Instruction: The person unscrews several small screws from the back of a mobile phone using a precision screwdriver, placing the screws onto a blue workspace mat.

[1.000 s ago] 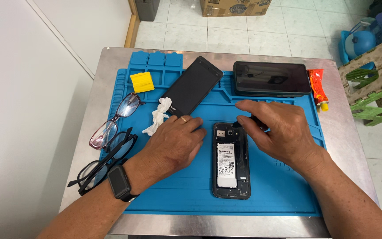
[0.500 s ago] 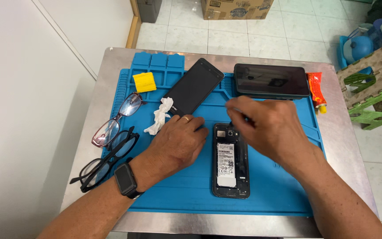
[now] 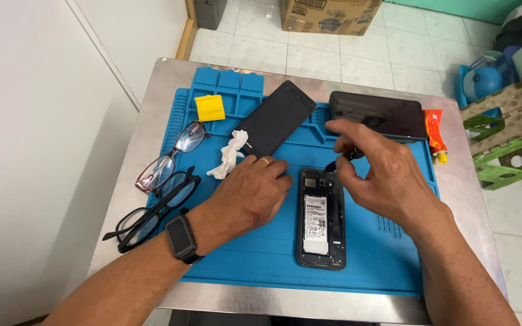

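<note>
Black tool [image 3: 347, 158] in right hand [image 3: 382, 175]

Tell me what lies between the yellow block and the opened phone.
In the head view, a black back cover and crumpled white tissue lie between yellow block and opened phone.

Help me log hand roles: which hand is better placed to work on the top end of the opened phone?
Right, probably. The right hand holds a dark tool whose tip is at the opened phone's top edge; the left hand rests flat beside it.

Clutter around your blue mat [image 3: 249, 265]

You have two glasses [image 3: 164, 187] at left, a yellow block [image 3: 210, 107], tissue [image 3: 228, 156], two spare phones [image 3: 276, 119], orange tube [image 3: 435, 134].
</note>
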